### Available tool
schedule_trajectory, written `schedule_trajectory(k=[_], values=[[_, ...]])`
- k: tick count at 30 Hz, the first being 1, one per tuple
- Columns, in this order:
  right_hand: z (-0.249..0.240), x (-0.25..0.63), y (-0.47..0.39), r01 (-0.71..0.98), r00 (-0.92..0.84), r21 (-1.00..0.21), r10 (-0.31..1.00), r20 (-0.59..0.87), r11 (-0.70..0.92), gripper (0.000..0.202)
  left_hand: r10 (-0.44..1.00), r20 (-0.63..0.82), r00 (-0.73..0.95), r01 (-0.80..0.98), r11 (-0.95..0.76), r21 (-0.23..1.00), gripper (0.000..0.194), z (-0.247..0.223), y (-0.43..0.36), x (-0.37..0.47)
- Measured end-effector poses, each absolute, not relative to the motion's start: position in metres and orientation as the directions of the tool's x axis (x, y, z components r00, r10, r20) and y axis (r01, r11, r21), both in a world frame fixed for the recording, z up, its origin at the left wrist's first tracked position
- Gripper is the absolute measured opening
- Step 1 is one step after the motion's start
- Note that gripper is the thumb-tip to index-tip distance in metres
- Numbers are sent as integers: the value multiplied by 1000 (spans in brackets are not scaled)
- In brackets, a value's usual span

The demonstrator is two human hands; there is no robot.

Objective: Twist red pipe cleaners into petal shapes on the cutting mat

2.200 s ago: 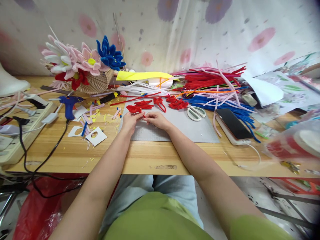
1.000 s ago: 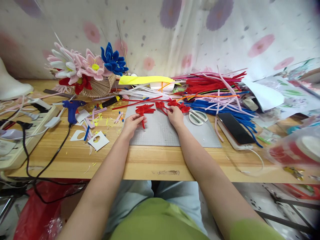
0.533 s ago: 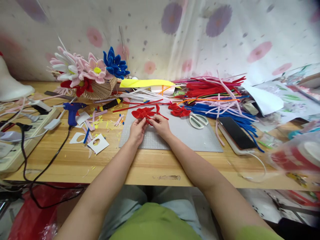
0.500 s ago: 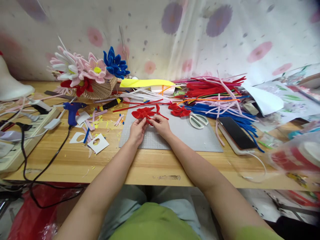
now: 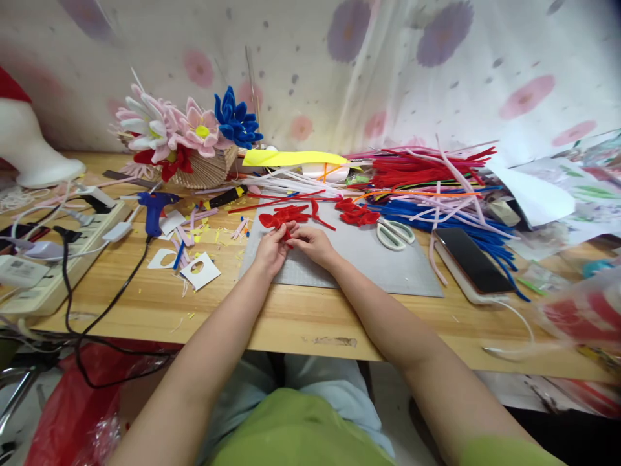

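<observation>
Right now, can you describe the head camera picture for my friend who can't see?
A left hand and right hand pinch a fuzzy red piece over a grey mat. Scissors lie on the mat, with fuzzy stems behind and a blue glue gun at left.

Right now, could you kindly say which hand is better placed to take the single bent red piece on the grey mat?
Probably the right hand: the bent red piece lies just beyond it, while the left hand is farther off.
</observation>
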State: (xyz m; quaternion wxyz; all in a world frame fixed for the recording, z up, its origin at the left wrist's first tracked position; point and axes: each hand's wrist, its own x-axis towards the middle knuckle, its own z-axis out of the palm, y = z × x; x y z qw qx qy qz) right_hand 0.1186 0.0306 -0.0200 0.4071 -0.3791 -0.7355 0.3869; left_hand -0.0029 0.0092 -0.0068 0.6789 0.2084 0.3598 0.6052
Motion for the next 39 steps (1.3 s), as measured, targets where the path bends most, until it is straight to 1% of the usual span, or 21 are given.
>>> schedule_trajectory(k=[2,5,8,11,15,19,21,24,26,27,29,30,31,33,35,37,39], values=[[-20,119,30,245,-376,-895,887,267,373,14,967,-253,17,-676,198,710,14,-5,9,-4],[-17,119,29,253,-369,-931,916,158,263,20,967,-256,1,-682,188,707,13,-3,8,-5],[-14,117,28,250,-357,-957,933,50,147,21,972,-234,-3,-677,170,716,10,-4,8,-6],[-14,117,28,244,-341,-965,940,10,98,20,981,-191,38,-661,168,731,8,-5,8,-7],[-21,118,28,247,-358,-963,934,16,111,23,985,-120,123,-633,171,755,7,-3,8,-8],[-27,117,27,288,-366,-942,929,60,174,23,977,-125,172,-589,204,782,6,0,8,-5],[-28,117,27,305,-382,-929,920,84,211,18,979,-104,177,-588,190,786,6,1,8,-5],[-26,121,30,331,-414,-892,897,155,307,16,991,-52,124,-618,118,777,8,4,11,-10],[-25,130,36,380,-337,-845,907,251,375,18,995,-67,68,-626,94,774,13,5,13,-14],[-24,136,40,412,-250,-825,919,306,386,19,995,-89,44,-626,96,774,15,6,15,-17],[-25,151,49,501,-49,-793,927,372,345,21,991,-131,10,-621,109,776,18,6,16,-19],[-25,159,53,570,28,-766,925,380,298,20,990,-142,2,-614,113,781,19,6,16,-19],[-26,166,57,640,60,-729,930,364,244,19,989,-146,0,-603,117,789,20,5,16,-18],[-28,176,63,745,92,-651,945,315,145,17,989,-147,18,-574,131,808,21,3,16,-15],[-30,181,67,784,87,-614,963,256,93,10,988,-146,47,-553,147,820,18,1,15,-10],[-32,179,69,747,127,-661,962,243,69,5,989,-142,52,-542,147,827,13,-1,15,-6],[-34,173,68,636,232,-768,933,276,69,7,990,-139,20,-536,128,834,10,-4,16,-2]])
